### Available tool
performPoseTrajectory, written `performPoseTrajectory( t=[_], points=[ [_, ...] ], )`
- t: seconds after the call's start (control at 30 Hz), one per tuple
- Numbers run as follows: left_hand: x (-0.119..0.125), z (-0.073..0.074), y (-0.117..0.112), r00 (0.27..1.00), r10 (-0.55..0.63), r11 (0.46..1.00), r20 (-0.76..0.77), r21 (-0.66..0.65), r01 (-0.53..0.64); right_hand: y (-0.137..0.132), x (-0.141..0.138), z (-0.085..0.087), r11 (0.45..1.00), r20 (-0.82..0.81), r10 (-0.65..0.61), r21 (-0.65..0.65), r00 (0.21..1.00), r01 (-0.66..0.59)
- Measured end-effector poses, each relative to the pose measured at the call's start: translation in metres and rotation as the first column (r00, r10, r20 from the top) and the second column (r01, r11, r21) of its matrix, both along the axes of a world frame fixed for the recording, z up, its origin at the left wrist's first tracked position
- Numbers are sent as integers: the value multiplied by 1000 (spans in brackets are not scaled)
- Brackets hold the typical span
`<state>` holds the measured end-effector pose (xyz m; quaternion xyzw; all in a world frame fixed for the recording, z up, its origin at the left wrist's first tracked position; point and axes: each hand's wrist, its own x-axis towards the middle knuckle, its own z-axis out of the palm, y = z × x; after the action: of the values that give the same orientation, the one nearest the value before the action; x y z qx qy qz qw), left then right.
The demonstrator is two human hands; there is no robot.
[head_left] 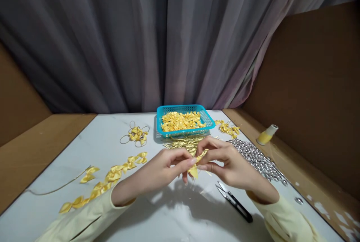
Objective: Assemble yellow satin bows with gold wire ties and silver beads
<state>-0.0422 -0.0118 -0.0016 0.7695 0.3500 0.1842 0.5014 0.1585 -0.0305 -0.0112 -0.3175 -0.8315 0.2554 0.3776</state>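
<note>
A small yellow ribbon bow (193,171) is pinched between both hands above the table's middle. My left hand (174,167) grips it from the left with thumb and fingers closed. From the right, the fingertips of my right hand (222,159) press on the same bow; part of it is hidden by the fingers. Behind the hands lies a pile of thin gold ties (185,143). Black-handled thread snips (234,201) rest to the right, blades pointing up and left. A row of yellow bows (112,174) runs diagonally beside my left forearm.
A blue basket (159,122) of yellow bows stands at the back. Silver rings (255,157) spread along the right, with a thread cone (267,134) beyond them. Bows with gold loops (137,134) lie back left; a single bow with a cord (60,187) is at left.
</note>
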Motion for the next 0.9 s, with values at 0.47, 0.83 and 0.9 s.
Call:
performPoseTrajectory(
  t=[0.47,0.83,0.9],
  points=[
    [2,3,1,991,60,979,122,-200,-35,-6,3,8,996,-47,-86,33,995,88],
    [0,9,-3,964,118,942,239,-333,-33,-21,4,15,975,1,-222,36,975,221],
    [-1,7,-2,965,113,935,238,-355,-22,-21,3,14,970,6,-240,34,971,240]
  ],
)
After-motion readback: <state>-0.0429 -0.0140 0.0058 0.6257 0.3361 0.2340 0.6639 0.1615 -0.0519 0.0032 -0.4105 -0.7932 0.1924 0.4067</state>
